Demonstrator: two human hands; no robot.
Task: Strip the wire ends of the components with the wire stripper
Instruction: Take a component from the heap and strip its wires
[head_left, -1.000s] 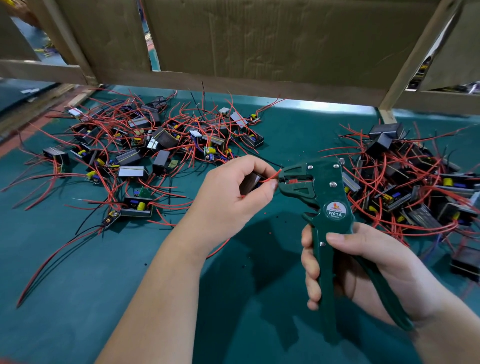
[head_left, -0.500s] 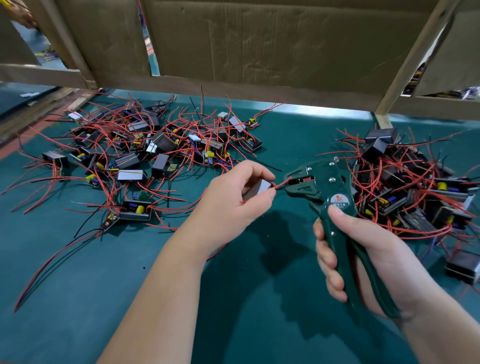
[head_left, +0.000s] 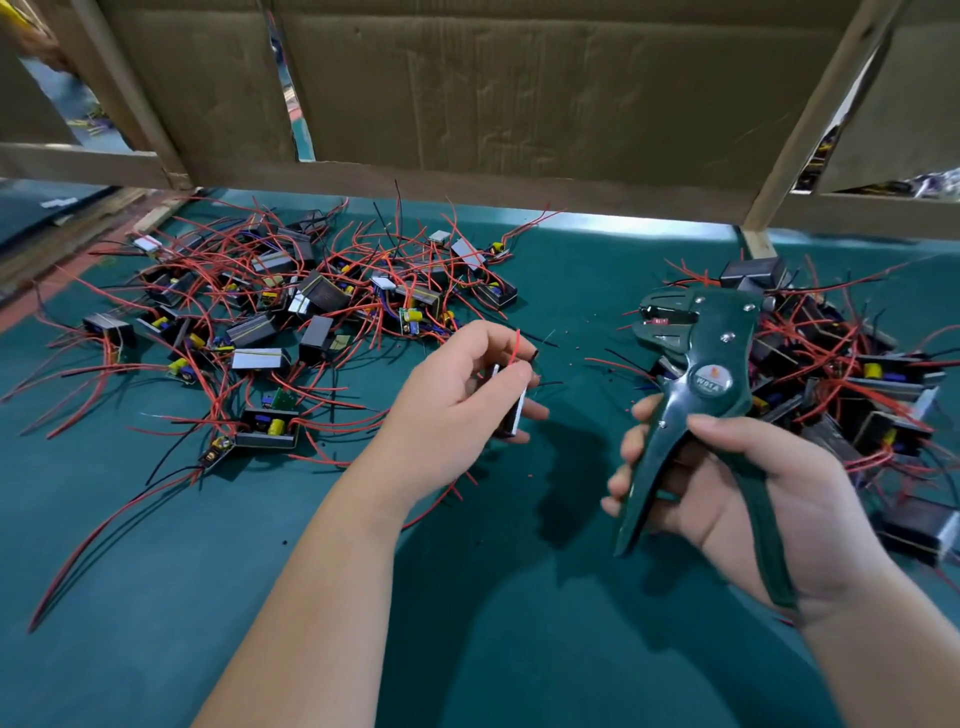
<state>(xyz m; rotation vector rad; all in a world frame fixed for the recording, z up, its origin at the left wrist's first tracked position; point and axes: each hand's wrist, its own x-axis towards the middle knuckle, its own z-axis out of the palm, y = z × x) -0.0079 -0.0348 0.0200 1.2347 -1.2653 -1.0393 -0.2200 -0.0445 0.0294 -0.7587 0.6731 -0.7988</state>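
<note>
Green bench (head_left: 493, 639) under cardboard (head_left: 519, 88); right hand (head_left: 753, 493) grips wire stripper (head_left: 696, 374), left hand (head_left: 452, 405) pinching a component (head_left: 511, 413) left of it, seemingly apart.

A dark green wire stripper (head_left: 711, 364), marked with a round W01A label, was held upright in the right grip (head_left: 753, 493), its head tipped toward 11 o'clock and its handles spread apart. A small dark component (head_left: 514, 410) with a pale face was held in the left grip (head_left: 457, 410), at 9 o'clock from the stripper and apart from it. A red wire (head_left: 515, 348) was raised from it toward 12 o'clock, and a black wire (head_left: 545, 384) was pointed toward 3 o'clock. Similar components with red and black leads were piled on the green tabletop (head_left: 130, 597) in a left heap (head_left: 291, 322) at 10 o'clock and a right heap (head_left: 857, 374) at 3 o'clock.
</note>
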